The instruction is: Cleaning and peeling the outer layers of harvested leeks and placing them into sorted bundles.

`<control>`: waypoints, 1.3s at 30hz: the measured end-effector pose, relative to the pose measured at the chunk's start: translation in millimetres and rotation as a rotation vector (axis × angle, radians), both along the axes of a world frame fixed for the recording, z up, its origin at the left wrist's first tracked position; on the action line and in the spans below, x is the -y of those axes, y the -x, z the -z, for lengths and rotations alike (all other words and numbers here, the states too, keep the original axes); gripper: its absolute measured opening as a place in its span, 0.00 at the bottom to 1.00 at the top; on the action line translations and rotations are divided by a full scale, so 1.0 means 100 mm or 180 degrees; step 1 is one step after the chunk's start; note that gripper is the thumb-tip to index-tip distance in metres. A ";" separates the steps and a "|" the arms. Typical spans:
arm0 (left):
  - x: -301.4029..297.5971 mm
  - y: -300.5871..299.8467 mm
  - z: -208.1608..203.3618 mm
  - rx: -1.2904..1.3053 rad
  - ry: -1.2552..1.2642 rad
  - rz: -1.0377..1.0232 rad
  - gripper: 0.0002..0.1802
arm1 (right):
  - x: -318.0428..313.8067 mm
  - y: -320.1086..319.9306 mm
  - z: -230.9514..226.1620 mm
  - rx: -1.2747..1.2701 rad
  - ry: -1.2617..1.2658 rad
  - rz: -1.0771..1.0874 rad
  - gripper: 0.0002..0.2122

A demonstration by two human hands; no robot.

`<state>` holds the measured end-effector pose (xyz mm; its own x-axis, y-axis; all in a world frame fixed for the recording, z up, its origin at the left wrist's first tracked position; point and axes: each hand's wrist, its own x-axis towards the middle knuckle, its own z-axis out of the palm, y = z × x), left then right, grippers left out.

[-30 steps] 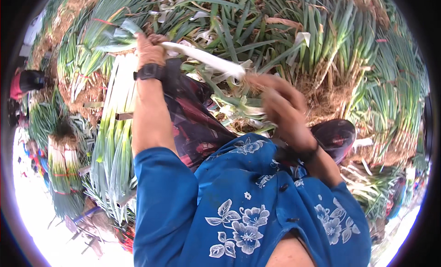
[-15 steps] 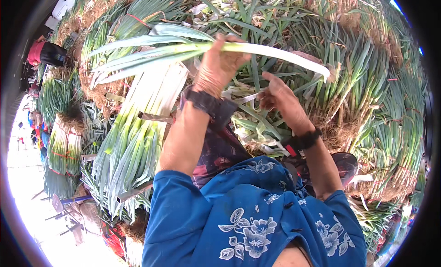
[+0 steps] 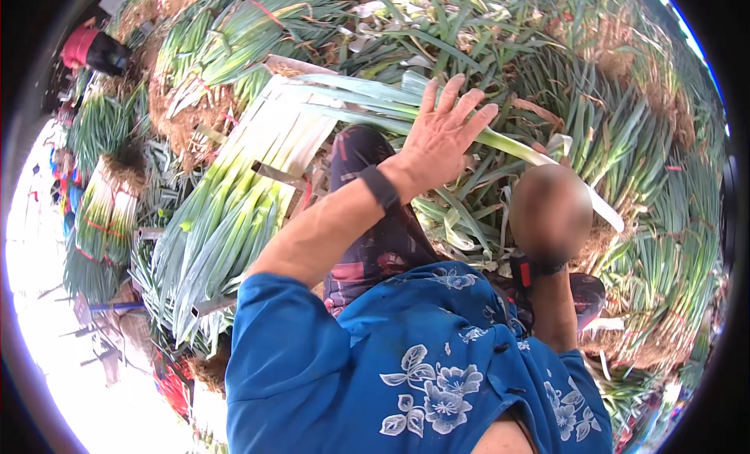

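A single leek (image 3: 512, 147) slants across in front of me, its green leaves to the left and its white shaft toward the lower right. Over its middle lies my left hand (image 3: 437, 141), back upward, fingers stretched and spread; the thumb's hold underneath is hidden. My right hand (image 3: 551, 216) is near the white end, smeared by a blur, so its fingers cannot be made out. To my left, a stack of cleaned leeks (image 3: 234, 188) rests with white ends away from me and leaves toward me, between metal bars (image 3: 277, 175).
Piled leeks with dry roots (image 3: 625, 141) crowd the right side. Loose leaves and peelings (image 3: 457, 227) lie ahead of my knees. Tied leek bundles (image 3: 105, 227) stand at the far left. A person in a red top (image 3: 80, 46) is at the upper left.
The leek has shifted right and its white end has dropped lower. My left hand has turned back upward with fingers spread; my right hand has moved right and nearer to me.
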<state>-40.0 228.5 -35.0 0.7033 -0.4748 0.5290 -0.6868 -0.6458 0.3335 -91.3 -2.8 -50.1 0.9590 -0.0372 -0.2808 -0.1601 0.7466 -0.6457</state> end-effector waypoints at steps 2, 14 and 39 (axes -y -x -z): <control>-0.18 -0.12 0.04 0.0430 -0.0646 -0.0093 0.42 | -0.06 0.07 -0.09 0.0220 0.0018 -0.0103 0.28; -2.93 0.32 -1.50 0.1445 -0.2318 -0.1931 0.18 | -0.29 0.00 0.12 0.0417 0.0211 -0.1331 0.24; -4.37 0.81 1.44 -0.2717 -0.1769 -0.3144 0.29 | -0.09 0.29 1.30 -0.1429 0.0735 -0.0567 0.12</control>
